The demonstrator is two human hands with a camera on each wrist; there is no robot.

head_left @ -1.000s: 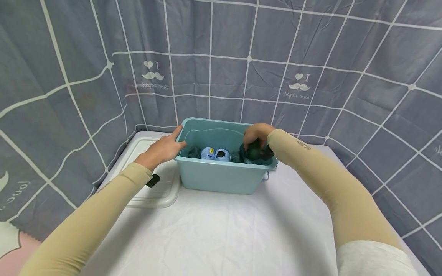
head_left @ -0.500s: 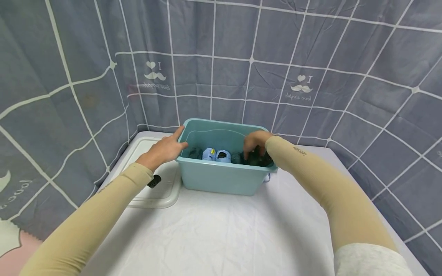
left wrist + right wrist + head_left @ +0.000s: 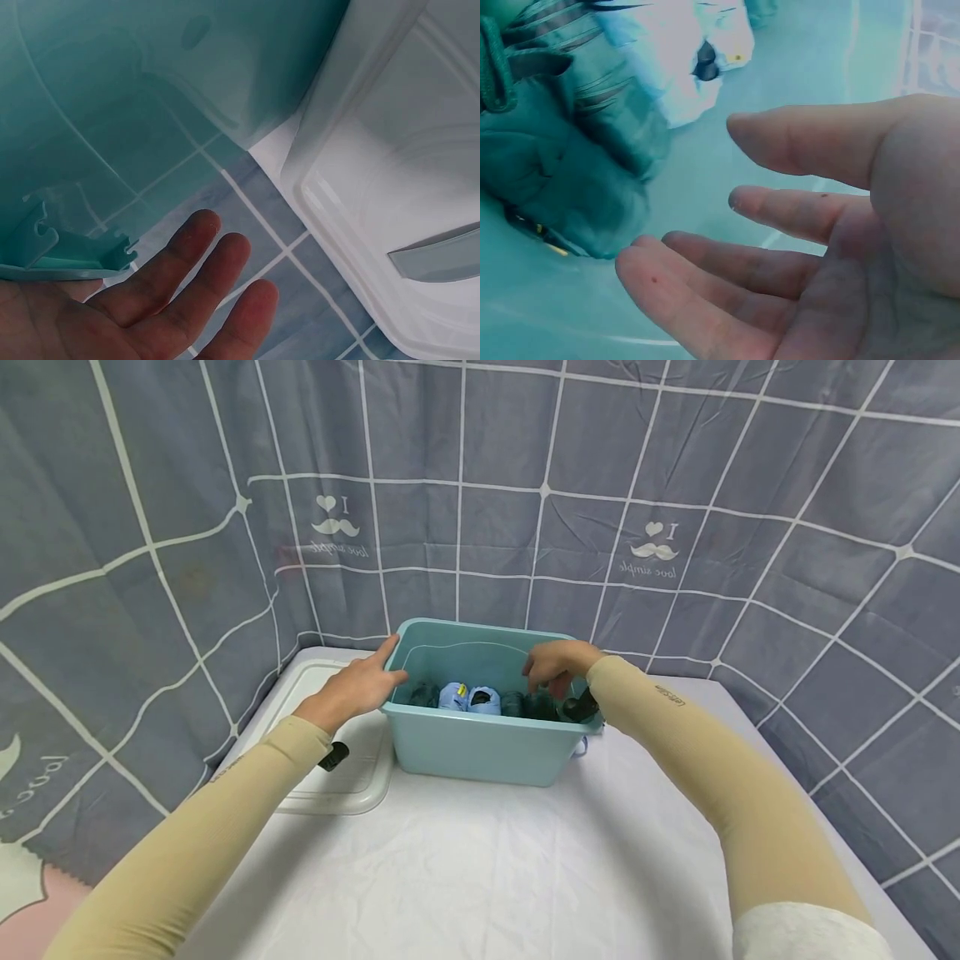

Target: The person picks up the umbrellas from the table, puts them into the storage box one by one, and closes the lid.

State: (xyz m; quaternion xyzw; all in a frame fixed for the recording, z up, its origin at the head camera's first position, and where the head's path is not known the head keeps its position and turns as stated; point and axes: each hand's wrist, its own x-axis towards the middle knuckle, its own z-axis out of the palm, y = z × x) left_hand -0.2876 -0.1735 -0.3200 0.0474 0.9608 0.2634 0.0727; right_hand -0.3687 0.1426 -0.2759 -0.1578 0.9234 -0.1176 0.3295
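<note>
I see the right hand (image 3: 558, 663) has just let go, fingers apart, so the dark bundle (image 3: 540, 707) seems placed in the bin (image 3: 480, 747), mid-frame; left hand (image 3: 354, 689) rests straight-fingered at its left edge.

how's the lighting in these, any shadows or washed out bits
Head view: fairly even light, soft shadows beside both sleeved arms on the white cloth; left wrist view: dimmer, the left hand in shade; right wrist view: the pale blue bundles look overexposed, partly bleached toward white.
</note>
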